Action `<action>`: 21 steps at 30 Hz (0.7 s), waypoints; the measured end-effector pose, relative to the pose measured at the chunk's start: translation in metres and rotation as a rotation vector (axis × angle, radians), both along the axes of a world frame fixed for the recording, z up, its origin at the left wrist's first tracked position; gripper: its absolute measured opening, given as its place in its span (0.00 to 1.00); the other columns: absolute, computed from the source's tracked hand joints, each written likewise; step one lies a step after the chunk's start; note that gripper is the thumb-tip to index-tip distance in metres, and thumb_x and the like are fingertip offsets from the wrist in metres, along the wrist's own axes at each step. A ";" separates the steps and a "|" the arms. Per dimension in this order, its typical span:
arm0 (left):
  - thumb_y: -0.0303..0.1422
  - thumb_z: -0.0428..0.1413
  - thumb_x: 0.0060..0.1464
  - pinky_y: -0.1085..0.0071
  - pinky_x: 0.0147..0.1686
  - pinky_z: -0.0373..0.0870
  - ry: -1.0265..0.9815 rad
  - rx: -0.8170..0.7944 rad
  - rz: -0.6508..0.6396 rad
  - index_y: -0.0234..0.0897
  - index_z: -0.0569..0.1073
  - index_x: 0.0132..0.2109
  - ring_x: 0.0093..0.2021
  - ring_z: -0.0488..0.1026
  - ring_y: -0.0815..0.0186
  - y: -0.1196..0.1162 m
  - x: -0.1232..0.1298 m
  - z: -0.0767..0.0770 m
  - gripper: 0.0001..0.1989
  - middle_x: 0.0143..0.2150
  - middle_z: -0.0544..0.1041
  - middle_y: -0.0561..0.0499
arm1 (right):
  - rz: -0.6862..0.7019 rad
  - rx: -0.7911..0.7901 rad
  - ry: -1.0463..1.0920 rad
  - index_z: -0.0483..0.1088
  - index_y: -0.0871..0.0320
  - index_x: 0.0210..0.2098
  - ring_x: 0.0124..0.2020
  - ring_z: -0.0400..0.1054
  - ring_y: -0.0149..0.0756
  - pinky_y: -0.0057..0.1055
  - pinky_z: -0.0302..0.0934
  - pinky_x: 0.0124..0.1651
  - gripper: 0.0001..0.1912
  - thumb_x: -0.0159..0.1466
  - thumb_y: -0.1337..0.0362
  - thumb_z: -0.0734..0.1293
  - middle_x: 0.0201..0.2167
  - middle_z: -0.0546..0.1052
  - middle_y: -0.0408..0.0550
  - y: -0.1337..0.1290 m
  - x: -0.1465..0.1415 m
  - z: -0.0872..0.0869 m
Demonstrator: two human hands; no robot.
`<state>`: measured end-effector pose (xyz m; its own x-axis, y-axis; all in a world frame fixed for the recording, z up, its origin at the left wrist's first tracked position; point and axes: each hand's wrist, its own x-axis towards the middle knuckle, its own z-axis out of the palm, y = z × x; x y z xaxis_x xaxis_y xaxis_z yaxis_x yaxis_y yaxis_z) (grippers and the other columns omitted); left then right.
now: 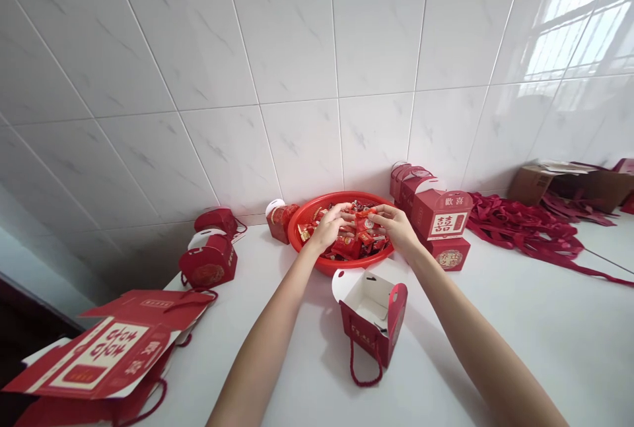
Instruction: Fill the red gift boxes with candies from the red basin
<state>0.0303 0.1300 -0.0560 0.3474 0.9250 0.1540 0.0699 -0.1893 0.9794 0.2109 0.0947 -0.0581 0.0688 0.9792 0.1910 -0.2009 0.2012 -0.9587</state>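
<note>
Both hands are over a red plastic basket full of wrapped candies. My right hand pinches the edge of a shiny red candy packet above the pile. On the packet's other side, my left hand has its fingers stretched out and apart, the tips close to the packet; whether they touch it I cannot tell. More red packets lie beneath the hands. Between my forearms stands a red gift box, its top open and white inside with nothing in it, a cord handle hanging down in front.
Closed red boxes are stacked right of the basket, and others stand to the left. Flattened boxes lie at the front left. Red ribbons and a cardboard box lie at the right. A tiled wall bounds the back.
</note>
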 end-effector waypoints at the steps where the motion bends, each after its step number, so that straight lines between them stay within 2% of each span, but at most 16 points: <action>1: 0.21 0.47 0.50 0.65 0.41 0.79 -0.015 -0.003 -0.017 0.37 0.69 0.59 0.45 0.77 0.62 0.002 0.000 -0.001 0.28 0.52 0.76 0.44 | -0.001 -0.008 0.023 0.71 0.57 0.27 0.24 0.68 0.30 0.30 0.68 0.27 0.23 0.40 0.52 0.80 0.24 0.74 0.41 0.001 -0.001 0.000; 4: 0.19 0.47 0.46 0.60 0.52 0.76 -0.028 0.052 -0.063 0.38 0.70 0.58 0.55 0.75 0.59 0.008 -0.002 -0.006 0.31 0.57 0.75 0.44 | 0.027 -0.014 0.044 0.73 0.57 0.27 0.23 0.66 0.29 0.28 0.64 0.25 0.23 0.39 0.52 0.80 0.24 0.74 0.41 0.002 -0.002 -0.001; 7: 0.17 0.47 0.44 0.57 0.63 0.67 0.015 0.172 -0.088 0.39 0.71 0.57 0.63 0.68 0.58 0.015 -0.004 -0.012 0.33 0.62 0.71 0.45 | 0.044 -0.017 0.036 0.74 0.58 0.28 0.24 0.66 0.29 0.26 0.62 0.25 0.22 0.40 0.52 0.80 0.24 0.73 0.40 0.002 -0.002 0.000; 14: 0.16 0.49 0.41 0.57 0.70 0.53 0.107 0.329 -0.103 0.44 0.66 0.65 0.74 0.49 0.55 0.021 -0.012 -0.022 0.42 0.74 0.55 0.51 | 0.075 -0.053 0.038 0.73 0.57 0.27 0.21 0.62 0.26 0.26 0.56 0.25 0.20 0.42 0.53 0.79 0.22 0.72 0.39 0.003 -0.001 0.000; 16: 0.16 0.50 0.41 0.58 0.70 0.54 0.110 0.319 -0.138 0.46 0.64 0.67 0.75 0.46 0.54 0.020 -0.012 -0.022 0.44 0.76 0.49 0.51 | 0.088 -0.055 0.022 0.72 0.57 0.27 0.21 0.61 0.26 0.26 0.55 0.25 0.19 0.43 0.53 0.78 0.22 0.73 0.39 0.003 -0.001 -0.001; 18: 0.18 0.50 0.42 0.57 0.68 0.59 0.079 0.297 -0.184 0.46 0.60 0.69 0.74 0.46 0.52 0.019 -0.011 -0.022 0.45 0.77 0.45 0.50 | 0.106 -0.029 -0.038 0.71 0.57 0.26 0.20 0.60 0.25 0.26 0.53 0.24 0.18 0.45 0.53 0.77 0.21 0.72 0.38 0.003 -0.002 -0.001; 21: 0.19 0.51 0.42 0.57 0.63 0.67 0.034 0.297 -0.240 0.45 0.57 0.70 0.74 0.49 0.50 0.017 -0.008 -0.019 0.46 0.76 0.49 0.46 | 0.144 0.034 -0.170 0.69 0.57 0.25 0.20 0.59 0.25 0.26 0.52 0.24 0.16 0.48 0.54 0.75 0.21 0.71 0.38 0.003 -0.003 -0.002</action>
